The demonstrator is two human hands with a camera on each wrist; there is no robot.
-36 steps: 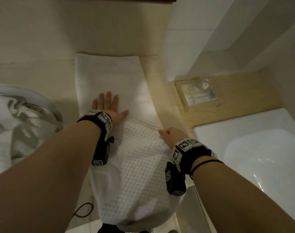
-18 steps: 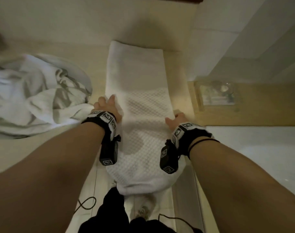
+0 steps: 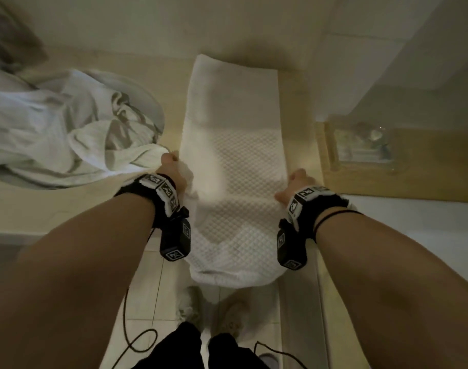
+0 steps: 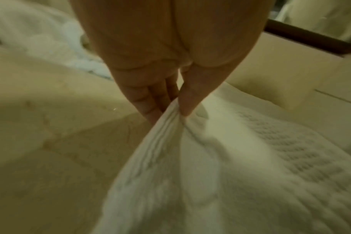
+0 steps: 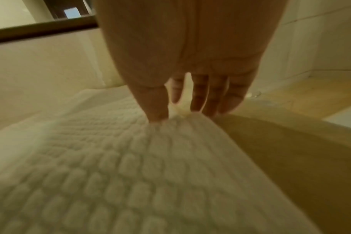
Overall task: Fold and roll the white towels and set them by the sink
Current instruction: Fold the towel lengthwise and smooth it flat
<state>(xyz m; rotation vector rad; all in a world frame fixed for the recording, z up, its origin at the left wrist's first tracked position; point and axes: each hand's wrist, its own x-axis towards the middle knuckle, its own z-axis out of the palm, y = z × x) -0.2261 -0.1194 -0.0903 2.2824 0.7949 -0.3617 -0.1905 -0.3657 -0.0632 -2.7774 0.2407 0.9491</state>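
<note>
A white waffle towel (image 3: 235,161), folded into a long strip, lies on the beige counter (image 3: 296,107), its near end hanging over the front edge. My left hand (image 3: 174,166) pinches the strip's left edge; in the left wrist view the thumb and fingers (image 4: 150,110) clamp the layered edge of the towel (image 4: 190,158) and lift it a little. My right hand (image 3: 291,182) holds the right edge. In the right wrist view the thumb (image 5: 156,110) presses on top of the towel (image 5: 120,158) and the other fingers curl down past its edge.
At the left, a round sink (image 3: 153,107) holds a crumpled heap of white towels (image 3: 54,129). A clear tray (image 3: 360,145) stands on a wooden ledge at the right, with a white tub surface (image 3: 427,222) below it. Tiled floor, cables and shoes lie beneath.
My left hand lay flat on the towel a second ago; now it pinches the left edge. The right hand has closed on the right edge. The head view has swung toward the sink.
</note>
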